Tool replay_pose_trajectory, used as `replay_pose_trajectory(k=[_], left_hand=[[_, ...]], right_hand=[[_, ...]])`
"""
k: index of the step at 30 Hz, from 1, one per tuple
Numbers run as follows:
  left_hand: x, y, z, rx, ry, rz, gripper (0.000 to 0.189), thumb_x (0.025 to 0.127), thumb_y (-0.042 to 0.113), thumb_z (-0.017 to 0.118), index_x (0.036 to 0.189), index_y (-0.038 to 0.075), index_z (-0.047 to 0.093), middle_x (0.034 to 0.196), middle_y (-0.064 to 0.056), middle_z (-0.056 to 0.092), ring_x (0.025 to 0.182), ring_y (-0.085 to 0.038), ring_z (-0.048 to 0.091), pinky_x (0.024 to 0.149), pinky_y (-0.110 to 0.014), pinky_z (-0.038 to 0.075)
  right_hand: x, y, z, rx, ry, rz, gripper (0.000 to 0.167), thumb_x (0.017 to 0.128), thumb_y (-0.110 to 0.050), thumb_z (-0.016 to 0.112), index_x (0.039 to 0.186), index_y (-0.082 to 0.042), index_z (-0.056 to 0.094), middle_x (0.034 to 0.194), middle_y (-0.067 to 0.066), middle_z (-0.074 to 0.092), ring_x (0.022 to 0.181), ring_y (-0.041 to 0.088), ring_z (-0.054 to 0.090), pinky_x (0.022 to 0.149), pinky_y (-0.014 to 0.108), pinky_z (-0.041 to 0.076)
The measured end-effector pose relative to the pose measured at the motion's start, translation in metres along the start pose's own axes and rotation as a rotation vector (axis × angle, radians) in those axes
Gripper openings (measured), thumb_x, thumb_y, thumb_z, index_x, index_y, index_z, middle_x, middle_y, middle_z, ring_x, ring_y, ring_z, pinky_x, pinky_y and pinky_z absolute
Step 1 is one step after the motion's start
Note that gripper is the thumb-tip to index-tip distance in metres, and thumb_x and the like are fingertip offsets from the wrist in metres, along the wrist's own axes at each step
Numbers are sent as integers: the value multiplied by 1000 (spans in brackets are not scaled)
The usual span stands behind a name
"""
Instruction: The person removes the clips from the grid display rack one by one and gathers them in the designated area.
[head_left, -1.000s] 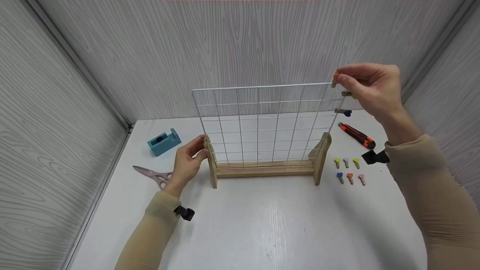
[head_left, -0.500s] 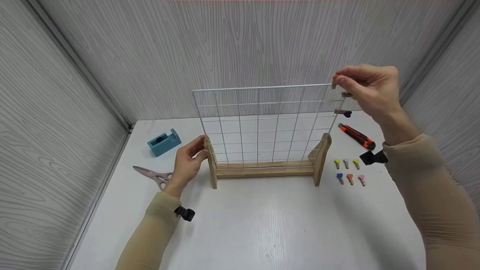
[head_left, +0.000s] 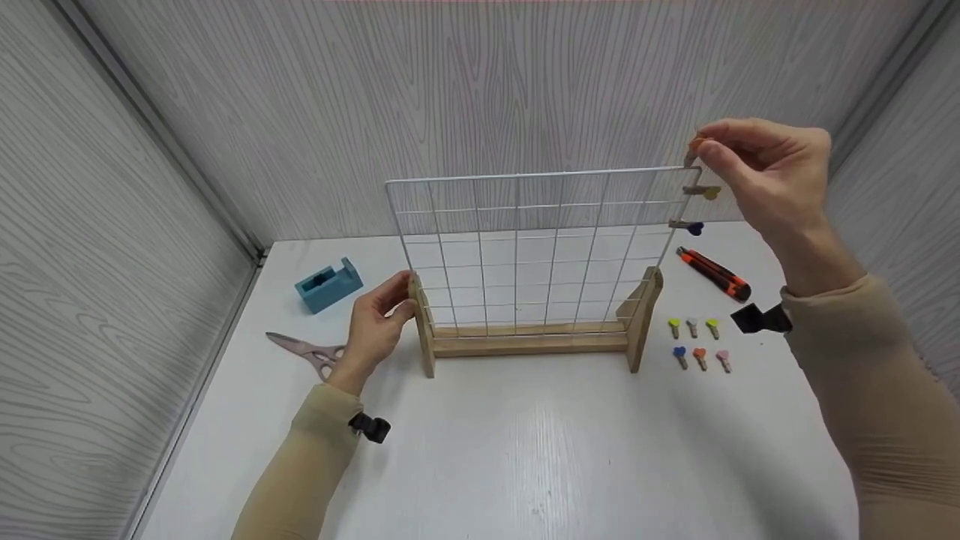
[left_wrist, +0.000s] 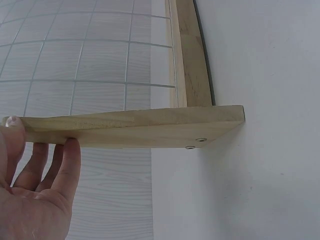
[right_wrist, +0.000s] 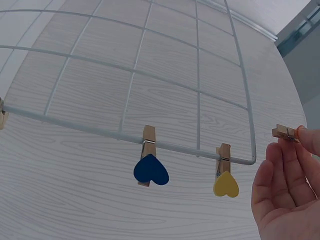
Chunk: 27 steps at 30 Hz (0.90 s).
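My right hand [head_left: 780, 169] pinches a small wooden clothespin [right_wrist: 284, 132] with an orange top between thumb and fingers. In the right wrist view the clothespin is apart from the corner of the white wire grid [head_left: 517, 206]. Clipped on the grid's right side are a yellow heart clothespin [right_wrist: 225, 172] and a dark blue heart clothespin [right_wrist: 151, 167]. The grid stands upright in a wooden stand [head_left: 525, 345]. My left hand [head_left: 377, 319] grips the stand's left side panel [left_wrist: 135, 125], thumb on one edge and fingertips on its outer face.
Right of the stand lie two rows of small heart clothespins [head_left: 700, 356], with an orange and black utility knife [head_left: 714, 274] behind them. On the left are a teal tape dispenser [head_left: 328, 285] and pinkish scissors [head_left: 300, 349]. Panelled walls enclose the back and sides.
My right hand has moved right and slightly up, taking the orange clothespin from the top bar to beyond the grid's corner. The yellow clothespin now shows fully. My left hand has stayed still.
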<state>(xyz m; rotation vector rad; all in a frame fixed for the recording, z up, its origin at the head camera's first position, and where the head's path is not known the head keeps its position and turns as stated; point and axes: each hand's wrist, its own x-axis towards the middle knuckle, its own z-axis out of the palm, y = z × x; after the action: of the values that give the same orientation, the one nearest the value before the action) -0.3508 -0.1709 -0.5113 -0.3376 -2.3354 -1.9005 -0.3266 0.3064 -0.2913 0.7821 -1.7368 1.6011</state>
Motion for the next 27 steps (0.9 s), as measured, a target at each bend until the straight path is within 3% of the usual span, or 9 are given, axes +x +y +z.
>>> replay_pose_trajectory(k=[6, 11, 22, 27], left_hand=[[-1, 0, -2, -1, 0, 12, 56, 108, -7, 65, 163, -1, 56, 160, -26, 64, 151, -44, 63, 111, -25, 65], [-1, 2, -3, -1, 9, 1, 56, 108, -8, 64, 163, 0, 56, 161, -26, 63, 151, -43, 62, 111, -25, 65], [-2, 2, -4, -3, 20, -21, 56, 109, -7, 64, 164, 2, 56, 163, -24, 63, 153, -42, 61, 113, -27, 64], [-2, 1, -1, -7, 9, -13, 56, 109, -7, 64, 163, 2, 56, 161, -24, 64, 152, -42, 63, 112, -27, 64]], right_hand=[[-15, -15, -6, 47, 23, 70, 19, 95, 15, 77, 104, 31, 71, 96, 9, 88, 87, 15, 83, 83, 17, 69], [-31, -19, -15, 19, 7, 94, 19, 95, 16, 77, 106, 31, 71, 99, 8, 88, 89, 12, 84, 85, 16, 69], [-66, 6, -43, -32, -56, 118, 16, 97, 19, 73, 108, 31, 71, 102, 2, 88, 89, 9, 83, 87, 13, 68], [-97, 18, -58, -103, -52, 232, 15, 99, 18, 72, 110, 27, 74, 101, 1, 88, 91, 8, 81, 88, 12, 67]])
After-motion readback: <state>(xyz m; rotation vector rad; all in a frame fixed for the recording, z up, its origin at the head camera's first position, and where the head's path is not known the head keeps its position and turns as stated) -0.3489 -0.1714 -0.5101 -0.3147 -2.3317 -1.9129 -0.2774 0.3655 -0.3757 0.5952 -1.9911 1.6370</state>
